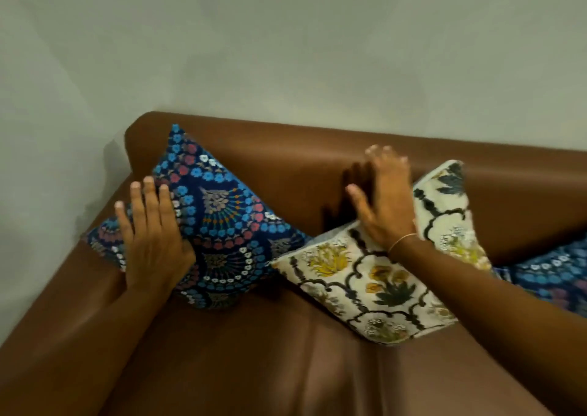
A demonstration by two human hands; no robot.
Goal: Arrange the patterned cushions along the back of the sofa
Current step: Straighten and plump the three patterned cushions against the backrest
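Three cushions: all on the brown sofa [254, 352], by its backrest.
Blue cushion [222, 222]: in the left corner, tilted on a point against the armrest.
Cream floral cushion [374, 285]: just beside it, corners touching, slumped forward.
Second blue cushion [552, 276]: at the right edge, partly hidden.
Left hand [152, 241]: flat, fingers spread, pressing the blue cushion; grip released.
Right hand [384, 199]: blurred, spread wide over the cream floral cushion's top; grip released.
Bangle [401, 241]: thin, on the right wrist.

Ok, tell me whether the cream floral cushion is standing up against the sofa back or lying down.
Tipped, not upright: the cream floral cushion slants from seat to backrest under the right hand.
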